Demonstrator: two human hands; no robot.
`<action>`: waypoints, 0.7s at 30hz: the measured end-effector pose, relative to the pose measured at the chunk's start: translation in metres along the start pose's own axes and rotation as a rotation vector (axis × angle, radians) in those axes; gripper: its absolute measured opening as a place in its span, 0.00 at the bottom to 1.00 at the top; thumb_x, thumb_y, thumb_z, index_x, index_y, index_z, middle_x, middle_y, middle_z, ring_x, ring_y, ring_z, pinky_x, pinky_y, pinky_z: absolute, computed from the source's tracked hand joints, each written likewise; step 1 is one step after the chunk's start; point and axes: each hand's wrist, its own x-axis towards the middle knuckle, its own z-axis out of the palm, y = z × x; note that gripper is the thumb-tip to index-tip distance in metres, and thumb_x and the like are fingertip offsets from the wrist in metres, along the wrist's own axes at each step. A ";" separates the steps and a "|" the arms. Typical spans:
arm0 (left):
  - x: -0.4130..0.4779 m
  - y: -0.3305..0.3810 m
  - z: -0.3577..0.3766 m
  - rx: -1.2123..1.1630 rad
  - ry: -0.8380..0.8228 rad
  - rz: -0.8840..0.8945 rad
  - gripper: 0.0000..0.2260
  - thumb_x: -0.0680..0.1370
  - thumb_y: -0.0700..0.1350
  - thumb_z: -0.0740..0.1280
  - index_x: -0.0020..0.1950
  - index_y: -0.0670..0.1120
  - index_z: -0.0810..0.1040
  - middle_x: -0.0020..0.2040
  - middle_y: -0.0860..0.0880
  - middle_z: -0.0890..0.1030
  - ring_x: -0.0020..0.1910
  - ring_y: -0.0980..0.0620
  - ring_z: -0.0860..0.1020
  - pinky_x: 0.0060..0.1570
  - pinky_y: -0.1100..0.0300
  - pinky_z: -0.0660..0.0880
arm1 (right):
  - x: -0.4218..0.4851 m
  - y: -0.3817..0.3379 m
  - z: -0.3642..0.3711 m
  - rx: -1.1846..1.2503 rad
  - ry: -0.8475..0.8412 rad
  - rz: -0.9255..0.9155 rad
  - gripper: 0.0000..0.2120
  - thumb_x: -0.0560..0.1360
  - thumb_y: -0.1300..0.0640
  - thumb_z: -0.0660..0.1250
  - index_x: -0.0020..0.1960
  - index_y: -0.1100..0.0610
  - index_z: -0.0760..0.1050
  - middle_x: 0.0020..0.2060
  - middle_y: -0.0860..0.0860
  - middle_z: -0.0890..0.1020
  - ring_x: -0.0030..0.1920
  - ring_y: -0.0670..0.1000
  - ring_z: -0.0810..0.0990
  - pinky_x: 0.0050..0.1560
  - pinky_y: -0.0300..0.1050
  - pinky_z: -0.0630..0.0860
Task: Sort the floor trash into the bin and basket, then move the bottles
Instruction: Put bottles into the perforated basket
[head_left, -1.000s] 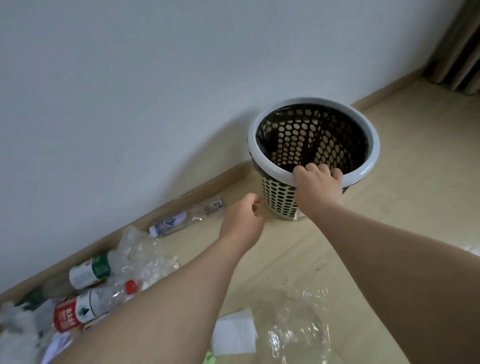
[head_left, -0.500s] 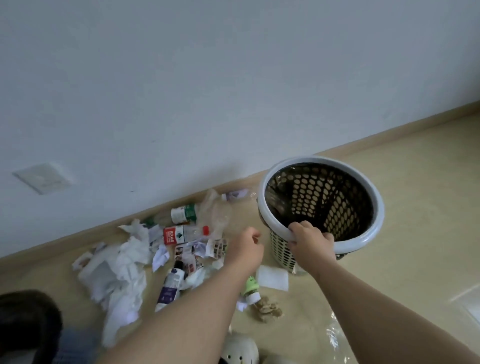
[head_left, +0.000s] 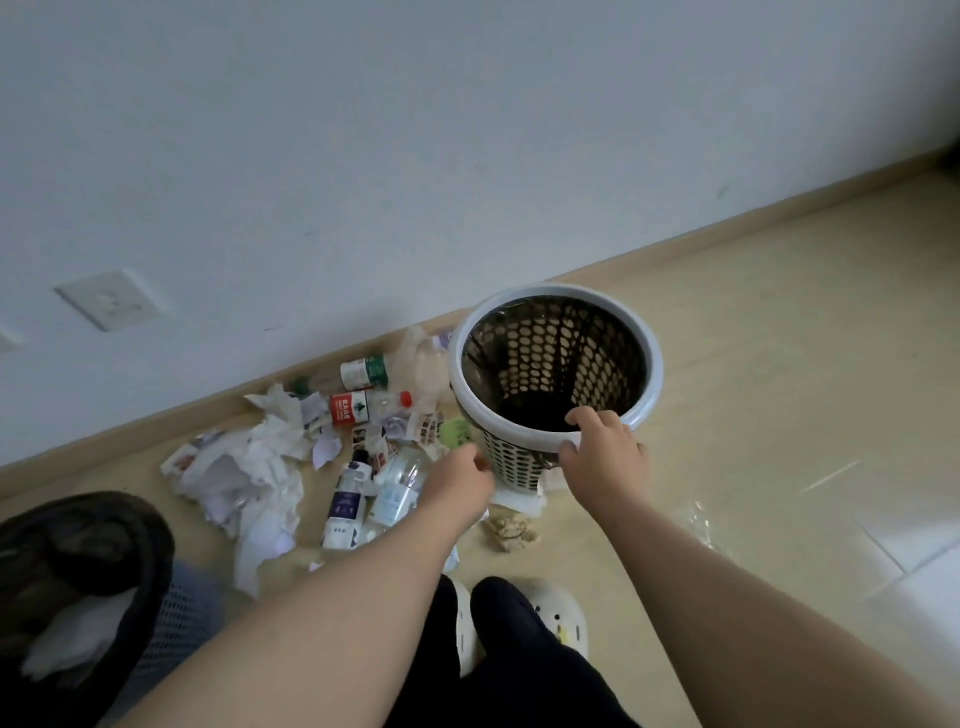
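Observation:
A round perforated basket (head_left: 644, 358) with a pale rim stands on the floor next to the trash pile. My right hand (head_left: 605, 457) grips its near rim, fingers curled over the edge. My left hand (head_left: 457, 486) hovers just left of the basket, fingers loosely curled, holding nothing that I can see. Crumpled white paper (head_left: 249, 478) lies at the left of the pile. Plastic bottles lie among it: a red-labelled one (head_left: 363, 408), a green-labelled one (head_left: 363, 373), a purple-labelled one (head_left: 345, 501) and a clear one (head_left: 397, 491).
A bin with a dark liner (head_left: 78, 566) holding white paper sits at the lower left. A brown crumpled wad (head_left: 511, 530) and a clear plastic wrapper (head_left: 693, 519) lie near my feet in white clogs (head_left: 558, 616). The wall and baseboard (head_left: 753, 218) run behind.
My right hand has carried the basket leftward from open floor to the edge of the trash pile. The view has swung down and left, bringing the bin and my feet into sight.

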 end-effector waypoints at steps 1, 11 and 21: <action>-0.001 0.004 0.008 0.006 -0.029 0.021 0.13 0.79 0.41 0.57 0.61 0.47 0.74 0.58 0.45 0.77 0.52 0.45 0.75 0.48 0.57 0.73 | -0.006 0.008 -0.003 0.013 -0.003 0.049 0.17 0.79 0.57 0.56 0.67 0.52 0.67 0.63 0.52 0.72 0.64 0.54 0.69 0.63 0.49 0.64; 0.012 0.034 0.147 0.119 -0.392 0.090 0.13 0.78 0.43 0.58 0.59 0.50 0.76 0.57 0.48 0.79 0.54 0.48 0.77 0.47 0.61 0.72 | -0.037 0.143 0.029 0.001 -0.145 0.516 0.21 0.76 0.59 0.57 0.69 0.53 0.65 0.68 0.52 0.66 0.66 0.55 0.66 0.64 0.48 0.63; 0.084 -0.014 0.226 0.266 -0.525 -0.002 0.12 0.78 0.44 0.59 0.58 0.50 0.77 0.60 0.50 0.78 0.57 0.49 0.76 0.52 0.61 0.71 | 0.000 0.232 0.099 -0.027 -0.237 0.714 0.41 0.72 0.42 0.66 0.76 0.44 0.45 0.76 0.48 0.48 0.74 0.56 0.54 0.66 0.58 0.63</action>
